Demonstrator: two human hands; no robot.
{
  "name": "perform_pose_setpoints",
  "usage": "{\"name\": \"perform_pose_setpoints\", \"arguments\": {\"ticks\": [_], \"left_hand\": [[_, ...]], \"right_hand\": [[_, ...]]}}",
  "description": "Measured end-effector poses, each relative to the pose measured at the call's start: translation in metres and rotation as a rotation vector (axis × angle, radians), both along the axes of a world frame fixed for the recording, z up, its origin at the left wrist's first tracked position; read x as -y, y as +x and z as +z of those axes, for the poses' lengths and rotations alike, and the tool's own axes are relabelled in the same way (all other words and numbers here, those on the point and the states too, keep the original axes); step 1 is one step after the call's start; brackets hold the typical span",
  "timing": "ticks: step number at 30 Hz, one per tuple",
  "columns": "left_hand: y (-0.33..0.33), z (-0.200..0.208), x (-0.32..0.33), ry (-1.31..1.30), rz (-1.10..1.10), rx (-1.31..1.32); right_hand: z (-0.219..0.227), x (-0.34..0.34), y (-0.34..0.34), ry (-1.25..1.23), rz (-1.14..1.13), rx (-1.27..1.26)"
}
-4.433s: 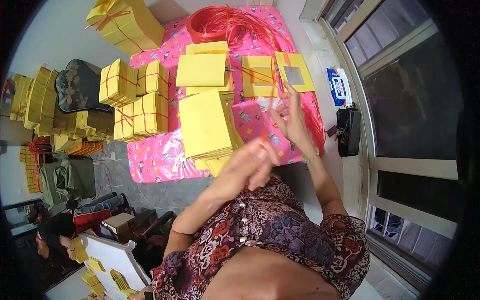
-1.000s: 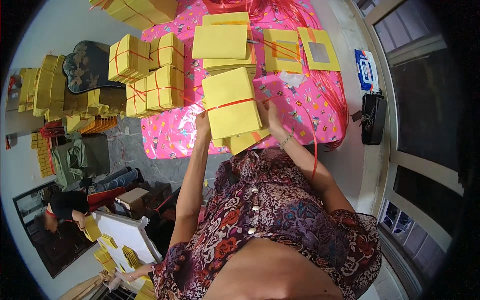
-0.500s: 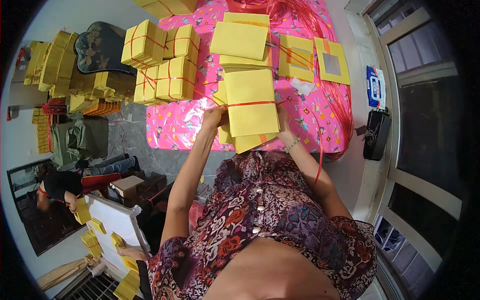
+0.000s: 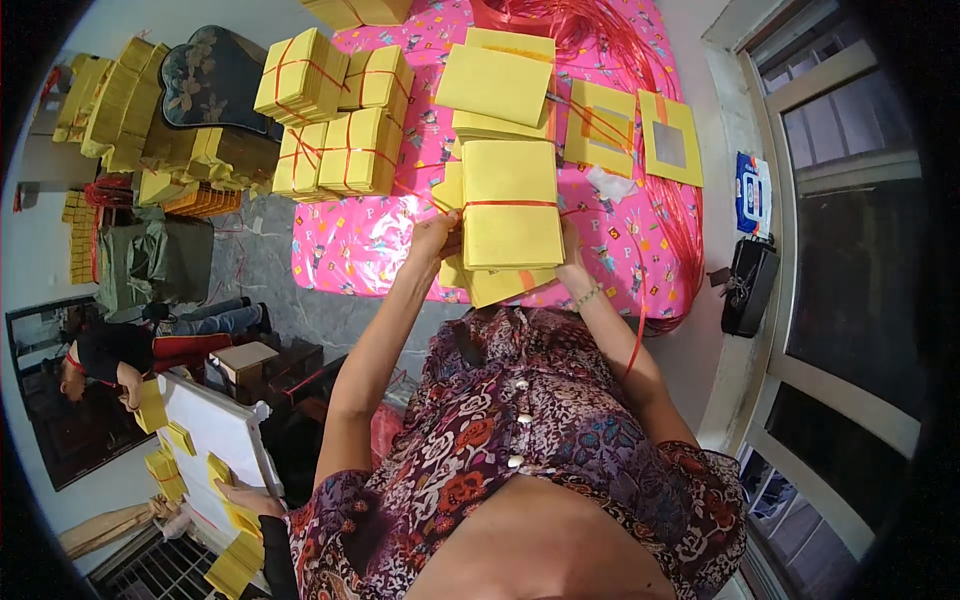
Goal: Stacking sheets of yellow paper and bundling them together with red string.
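Note:
A thick stack of yellow paper sheets (image 4: 510,235) stands in front of me, with a flat red plastic strip (image 4: 512,203) across its middle. Against its left side my left hand (image 4: 436,238) is closed, fingers bent at the edge. My right hand (image 4: 574,268) grips the right side, its fingers partly hidden by the stack. Under and behind it lie more loose yellow sheets (image 4: 500,290), slightly turned. A further pile of yellow paper (image 4: 495,82) rests just beyond.
Tied yellow bundles (image 4: 357,150) are piled at the left of the pink patterned table cover (image 4: 345,250). Two yellow sheets with grey squares (image 4: 670,140) and red strips (image 4: 655,60) lie right. At lower left, another person (image 4: 110,360) and others' hands handle yellow paper at a white table (image 4: 210,430).
The view has shifted slightly, moving the bundles a little to the right in the picture. The stack stands a bit straighter between my hands, and the strip lies level across it.

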State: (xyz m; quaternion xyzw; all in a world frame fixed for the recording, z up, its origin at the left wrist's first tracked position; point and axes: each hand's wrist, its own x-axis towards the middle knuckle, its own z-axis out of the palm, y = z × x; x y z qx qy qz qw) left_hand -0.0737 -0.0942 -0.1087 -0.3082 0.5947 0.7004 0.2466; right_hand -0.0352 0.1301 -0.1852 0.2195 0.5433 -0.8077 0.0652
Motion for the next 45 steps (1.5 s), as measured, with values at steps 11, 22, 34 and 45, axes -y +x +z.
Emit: {"name": "perform_pose_setpoints", "arguments": {"ticks": [11, 22, 34, 45], "left_hand": [[0.007, -0.007, -0.001, -0.058, -0.035, -0.151], [0.01, -0.007, -0.015, -0.031, 0.08, -0.099], [0.004, 0.003, -0.018, 0.269, 0.171, -0.145], [-0.008, 0.094, -0.028, 0.384, 0.234, -0.569]], "right_hand": [[0.048, 0.004, 0.015, -0.231, -0.092, 0.021], [0.043, 0.007, 0.015, -0.199, -0.08, 0.018], [0.07, 0.006, 0.007, -0.077, -0.154, -0.075], [0.15, -0.004, -0.03, -0.127, -0.081, -0.33]]}}
